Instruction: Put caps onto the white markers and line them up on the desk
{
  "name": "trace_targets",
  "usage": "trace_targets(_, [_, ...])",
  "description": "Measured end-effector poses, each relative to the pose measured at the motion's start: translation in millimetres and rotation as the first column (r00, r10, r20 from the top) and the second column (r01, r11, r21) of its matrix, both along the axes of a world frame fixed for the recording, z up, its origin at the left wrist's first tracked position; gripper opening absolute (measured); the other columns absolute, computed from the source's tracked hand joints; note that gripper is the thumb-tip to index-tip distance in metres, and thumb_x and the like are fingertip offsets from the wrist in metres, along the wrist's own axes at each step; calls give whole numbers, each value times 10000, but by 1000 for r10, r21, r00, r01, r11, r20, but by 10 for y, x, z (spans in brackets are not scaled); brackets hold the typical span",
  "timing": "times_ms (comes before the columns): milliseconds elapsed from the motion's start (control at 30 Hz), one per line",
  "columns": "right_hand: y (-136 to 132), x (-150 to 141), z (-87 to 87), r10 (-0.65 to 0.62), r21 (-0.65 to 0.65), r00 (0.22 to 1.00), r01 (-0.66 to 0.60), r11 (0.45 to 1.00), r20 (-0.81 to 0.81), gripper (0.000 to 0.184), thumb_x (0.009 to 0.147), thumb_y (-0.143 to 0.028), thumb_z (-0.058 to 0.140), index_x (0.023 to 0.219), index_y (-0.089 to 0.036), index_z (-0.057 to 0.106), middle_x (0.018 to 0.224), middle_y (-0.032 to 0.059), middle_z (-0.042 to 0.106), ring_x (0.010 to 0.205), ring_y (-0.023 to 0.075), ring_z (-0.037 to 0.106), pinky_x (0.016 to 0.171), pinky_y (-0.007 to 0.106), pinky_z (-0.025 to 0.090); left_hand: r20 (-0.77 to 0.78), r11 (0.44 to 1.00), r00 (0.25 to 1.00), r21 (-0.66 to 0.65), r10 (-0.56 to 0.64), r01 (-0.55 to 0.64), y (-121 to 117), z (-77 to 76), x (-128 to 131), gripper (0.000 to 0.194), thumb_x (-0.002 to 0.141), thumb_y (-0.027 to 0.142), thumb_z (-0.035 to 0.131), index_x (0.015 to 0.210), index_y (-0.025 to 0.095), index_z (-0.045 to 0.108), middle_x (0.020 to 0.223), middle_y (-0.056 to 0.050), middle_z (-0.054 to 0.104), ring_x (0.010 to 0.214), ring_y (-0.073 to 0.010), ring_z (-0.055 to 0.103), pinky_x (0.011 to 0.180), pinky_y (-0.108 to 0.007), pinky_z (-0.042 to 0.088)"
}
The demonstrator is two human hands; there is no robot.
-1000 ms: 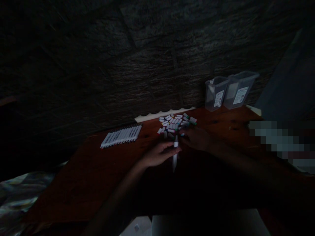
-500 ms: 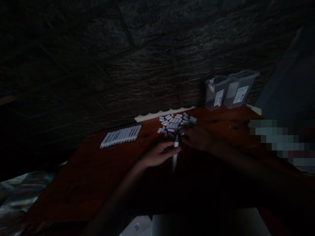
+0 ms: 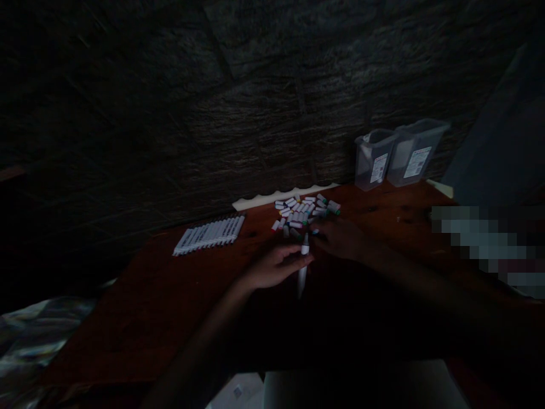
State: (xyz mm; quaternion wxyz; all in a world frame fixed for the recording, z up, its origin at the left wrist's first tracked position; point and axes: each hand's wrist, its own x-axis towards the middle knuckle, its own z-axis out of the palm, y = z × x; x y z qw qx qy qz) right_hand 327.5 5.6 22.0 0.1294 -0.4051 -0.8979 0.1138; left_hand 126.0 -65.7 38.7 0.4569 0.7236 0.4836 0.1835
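The scene is very dark. My left hand [image 3: 275,266] is closed around a white marker [image 3: 302,272] whose far end points at a pile of loose marker caps [image 3: 304,213] on the brown table [image 3: 170,307]. My right hand [image 3: 340,238] rests at the near edge of that pile, fingers curled over the caps; what it holds, if anything, is hidden. A neat row of capped white markers [image 3: 210,234] lies to the left of both hands.
Two clear plastic bins [image 3: 394,154] with labels stand at the back right against a dark stone wall. A white scalloped strip [image 3: 272,197] lies behind the caps. A pale box [image 3: 361,386] sits at the near edge. Crumpled fabric [image 3: 29,335] lies lower left.
Hardly anything has moved; both hands stay where they were, with only a slight shift of the view.
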Motion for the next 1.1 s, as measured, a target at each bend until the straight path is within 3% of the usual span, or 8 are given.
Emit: trace_targets(1100, [-5,-3,-12,-9,-65,998,5,998,-64,297,910,-294,512,1147,-208,670,1104,82,709,990,233,649,836,340,487,60,1000,998,-17,7,-6,-11,18,10,344,909,456,538,1049,170,668,926,-39,684,859,-160,611,782,-275,473])
